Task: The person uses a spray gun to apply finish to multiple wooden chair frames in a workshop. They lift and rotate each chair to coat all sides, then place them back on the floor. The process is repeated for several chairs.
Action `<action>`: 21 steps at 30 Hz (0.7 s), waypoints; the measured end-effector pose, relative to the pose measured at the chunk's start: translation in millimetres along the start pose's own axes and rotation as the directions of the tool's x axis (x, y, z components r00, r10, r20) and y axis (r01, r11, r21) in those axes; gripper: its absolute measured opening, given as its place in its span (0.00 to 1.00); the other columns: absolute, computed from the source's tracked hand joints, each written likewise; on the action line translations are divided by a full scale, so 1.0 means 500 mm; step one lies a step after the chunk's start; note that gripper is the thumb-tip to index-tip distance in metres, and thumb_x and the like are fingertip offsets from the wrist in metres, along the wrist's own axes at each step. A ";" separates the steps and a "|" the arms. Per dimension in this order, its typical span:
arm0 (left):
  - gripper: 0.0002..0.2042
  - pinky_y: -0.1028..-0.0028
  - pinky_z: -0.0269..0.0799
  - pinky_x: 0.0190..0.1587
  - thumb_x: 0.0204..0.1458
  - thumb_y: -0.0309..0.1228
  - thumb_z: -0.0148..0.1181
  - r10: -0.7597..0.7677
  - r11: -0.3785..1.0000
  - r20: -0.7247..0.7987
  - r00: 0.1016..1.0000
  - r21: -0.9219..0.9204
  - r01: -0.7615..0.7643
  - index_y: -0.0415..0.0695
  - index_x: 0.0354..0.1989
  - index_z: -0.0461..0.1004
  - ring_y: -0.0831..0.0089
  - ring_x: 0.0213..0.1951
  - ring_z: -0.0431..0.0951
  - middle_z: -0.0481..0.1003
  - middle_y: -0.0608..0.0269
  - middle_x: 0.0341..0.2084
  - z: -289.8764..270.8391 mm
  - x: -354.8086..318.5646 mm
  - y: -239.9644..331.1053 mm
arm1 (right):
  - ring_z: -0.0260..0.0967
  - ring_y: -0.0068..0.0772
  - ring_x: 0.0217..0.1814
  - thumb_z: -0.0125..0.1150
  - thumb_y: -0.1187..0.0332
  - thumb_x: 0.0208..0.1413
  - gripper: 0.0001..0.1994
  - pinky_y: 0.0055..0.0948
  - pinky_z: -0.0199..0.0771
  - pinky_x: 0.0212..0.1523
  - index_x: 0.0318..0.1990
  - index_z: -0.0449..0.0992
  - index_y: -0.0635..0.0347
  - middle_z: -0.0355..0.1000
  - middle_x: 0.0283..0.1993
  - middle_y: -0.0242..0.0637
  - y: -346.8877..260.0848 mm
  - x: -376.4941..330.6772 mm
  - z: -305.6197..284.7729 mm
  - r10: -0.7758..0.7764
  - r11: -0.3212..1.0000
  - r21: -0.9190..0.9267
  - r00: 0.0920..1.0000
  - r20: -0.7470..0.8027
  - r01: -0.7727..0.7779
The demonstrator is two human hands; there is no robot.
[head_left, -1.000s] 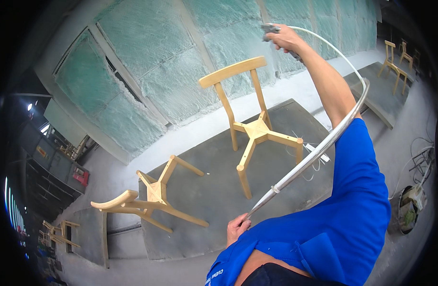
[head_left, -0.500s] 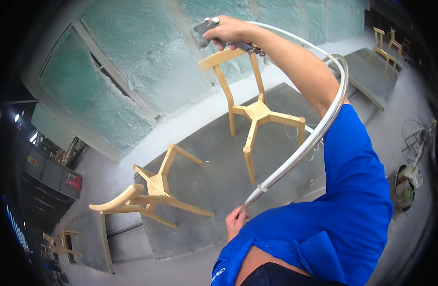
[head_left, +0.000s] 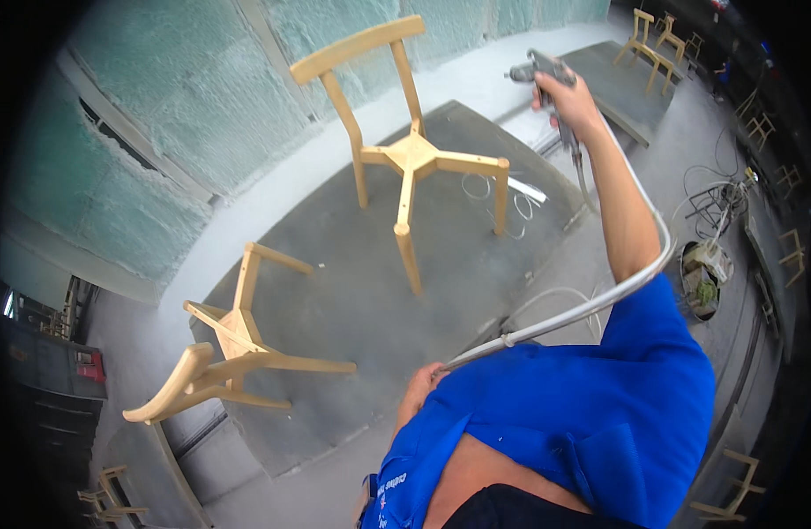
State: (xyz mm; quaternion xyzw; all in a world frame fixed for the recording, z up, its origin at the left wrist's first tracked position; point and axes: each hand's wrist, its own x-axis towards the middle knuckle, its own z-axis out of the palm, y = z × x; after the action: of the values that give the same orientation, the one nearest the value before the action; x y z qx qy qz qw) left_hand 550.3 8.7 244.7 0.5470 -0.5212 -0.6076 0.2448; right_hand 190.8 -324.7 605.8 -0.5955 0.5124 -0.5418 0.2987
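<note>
Spray gun sits in curled right hand; left hand grips hose, likely to clear chairs

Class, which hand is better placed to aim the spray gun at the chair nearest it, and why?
Probably the right hand: it grips the spray gun, raised to the right of that chair. The left hand is low, at the hose, partly hidden by the blue shirt.
</note>
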 end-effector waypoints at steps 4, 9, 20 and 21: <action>0.10 0.66 0.74 0.40 0.59 0.34 0.66 0.012 0.990 -0.083 0.996 -0.139 -0.024 0.41 0.44 0.79 0.71 0.34 0.77 0.80 0.57 0.30 0.039 -0.007 0.015 | 0.77 0.24 0.32 0.60 0.60 0.66 0.14 0.25 0.68 0.14 0.53 0.73 0.56 0.77 0.31 0.32 0.234 -0.198 -0.003 0.214 0.954 0.189 0.971 0.105 -0.231; 0.09 0.57 0.73 0.36 0.61 0.35 0.63 -0.055 0.948 -0.274 0.960 0.288 0.137 0.43 0.42 0.78 0.49 0.32 0.78 0.77 0.43 0.27 0.042 -0.014 0.145 | 0.78 0.26 0.33 0.58 0.58 0.67 0.12 0.27 0.67 0.16 0.50 0.73 0.55 0.77 0.33 0.31 0.542 -0.363 0.107 0.699 0.639 0.462 0.715 -0.015 -0.615; 0.11 0.52 0.73 0.35 0.61 0.39 0.65 -0.272 0.682 -0.262 0.926 0.626 0.378 0.44 0.38 0.76 0.40 0.35 0.79 0.79 0.43 0.28 0.033 -0.124 0.156 | 0.72 0.24 0.30 0.52 0.48 0.70 0.19 0.23 0.65 0.18 0.45 0.76 0.55 0.75 0.35 0.34 0.916 -0.401 0.310 0.725 0.113 0.976 0.687 0.046 -0.185; 0.11 0.53 0.73 0.35 0.61 0.39 0.65 -0.270 0.696 -0.234 0.934 0.623 0.357 0.44 0.38 0.76 0.40 0.35 0.79 0.79 0.44 0.29 0.028 -0.135 0.134 | 0.73 0.24 0.31 0.55 0.49 0.69 0.19 0.23 0.65 0.17 0.45 0.76 0.56 0.75 0.35 0.34 0.919 -0.396 0.322 0.700 0.131 0.981 0.714 0.011 -0.144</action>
State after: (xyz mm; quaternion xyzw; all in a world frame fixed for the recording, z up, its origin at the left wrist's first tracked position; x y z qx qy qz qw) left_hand 538.2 49.7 330.6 0.7151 -0.5833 -0.3834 -0.0382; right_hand 234.4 -308.0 82.2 0.0299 0.2932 -0.7410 0.6034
